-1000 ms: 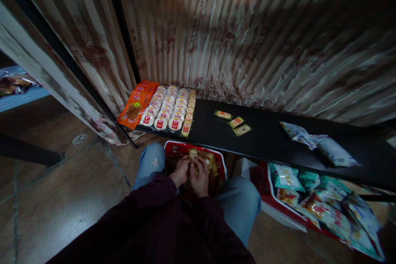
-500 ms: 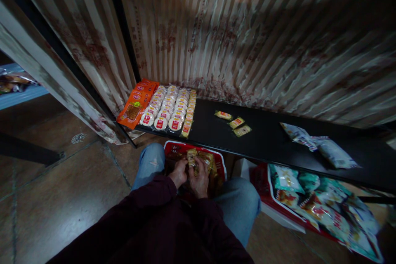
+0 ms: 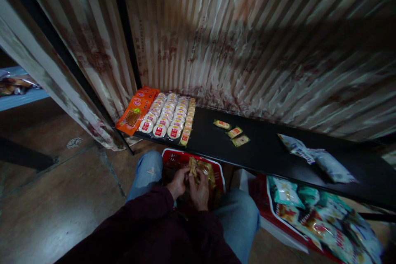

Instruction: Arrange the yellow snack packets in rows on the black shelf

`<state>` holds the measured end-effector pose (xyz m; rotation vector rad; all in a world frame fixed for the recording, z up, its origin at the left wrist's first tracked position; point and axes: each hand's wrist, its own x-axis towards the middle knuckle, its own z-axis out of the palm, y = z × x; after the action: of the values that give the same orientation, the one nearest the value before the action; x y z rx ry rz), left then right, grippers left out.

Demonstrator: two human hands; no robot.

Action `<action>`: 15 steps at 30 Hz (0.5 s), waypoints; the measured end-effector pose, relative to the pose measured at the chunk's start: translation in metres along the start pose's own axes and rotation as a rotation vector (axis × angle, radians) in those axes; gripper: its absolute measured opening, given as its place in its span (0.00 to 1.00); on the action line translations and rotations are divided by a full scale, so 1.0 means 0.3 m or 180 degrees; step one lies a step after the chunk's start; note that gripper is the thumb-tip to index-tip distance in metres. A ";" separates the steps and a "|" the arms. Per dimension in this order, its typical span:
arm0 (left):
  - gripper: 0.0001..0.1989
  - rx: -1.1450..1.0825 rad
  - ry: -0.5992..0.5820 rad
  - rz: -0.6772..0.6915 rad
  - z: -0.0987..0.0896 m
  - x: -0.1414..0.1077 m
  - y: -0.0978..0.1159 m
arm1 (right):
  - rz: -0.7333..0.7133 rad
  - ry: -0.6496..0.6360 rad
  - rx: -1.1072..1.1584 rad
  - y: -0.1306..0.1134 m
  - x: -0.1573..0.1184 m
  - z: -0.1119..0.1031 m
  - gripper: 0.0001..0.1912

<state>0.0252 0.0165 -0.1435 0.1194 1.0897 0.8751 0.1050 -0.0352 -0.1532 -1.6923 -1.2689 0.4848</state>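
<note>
Facing a black shelf (image 3: pixel 262 144) beyond left hand (image 3: pixel 178 182) and right hand (image 3: pixel 199 192), with round packets (image 3: pixel 163 119) ahead-left, packed tight, likely saving room; straddling a red basket (image 3: pixel 173 155) (dim inside) of gold packs (image 3: pixel 209 170) beneath, near another basket (image 3: pixel 259 189) of bags (image 3: pixel 328 229) rightward; pinching a yellow packet (image 3: pixel 192 166) with both hands' fingertips, perhaps for steadiness

One camera, riding on wearer's head, facing forward and steeply down! Sleeves (image 3: pixel 148 211) closest to lens, along bottom edge; knees (image 3: pixel 150 168) next; left hand (image 3: pixel 177 183) and right hand (image 3: pixel 200 192) low centre, quite near. Shelf (image 3: pixel 262 148) runs beyond, slanting down rightward; curtain (image 3: pixel 216 20) farther back fills top. Wide sweep, too: floor (image 3: pixel 71 194) lower left, bags (image 3: pixel 329 231) lower right.
</note>
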 end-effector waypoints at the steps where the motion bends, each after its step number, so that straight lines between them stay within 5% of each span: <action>1: 0.08 0.0001 -0.0029 -0.0019 0.005 -0.002 -0.001 | 0.0039 0.0028 0.0019 0.004 0.000 -0.002 0.28; 15: 0.04 0.1058 -0.0128 0.1411 0.076 -0.065 0.035 | 0.0235 0.0168 0.0068 0.025 0.042 -0.042 0.31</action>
<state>0.0343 0.0177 -0.1130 0.6726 1.1846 1.0709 0.1232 -0.0297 -0.1508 -1.7275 -1.1627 0.4925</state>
